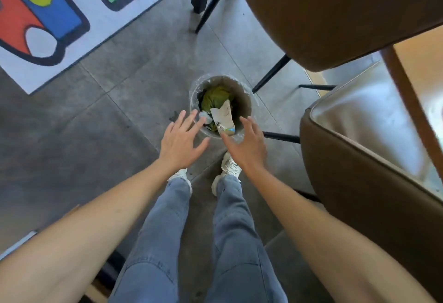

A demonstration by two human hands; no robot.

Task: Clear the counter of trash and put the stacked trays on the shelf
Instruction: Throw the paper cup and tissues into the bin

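Observation:
A round grey waste bin stands on the floor in front of my feet. Inside it lie a white paper carton, a green wrapper and some crumpled white scraps. My left hand hovers over the bin's near left rim with fingers spread and nothing in it. My right hand hovers over the near right rim, also open and empty. No trays or counter appear in this view.
Two brown padded chairs with black legs stand to the right of the bin. A colourful play mat covers the floor at the upper left. Grey floor tiles lie around the bin.

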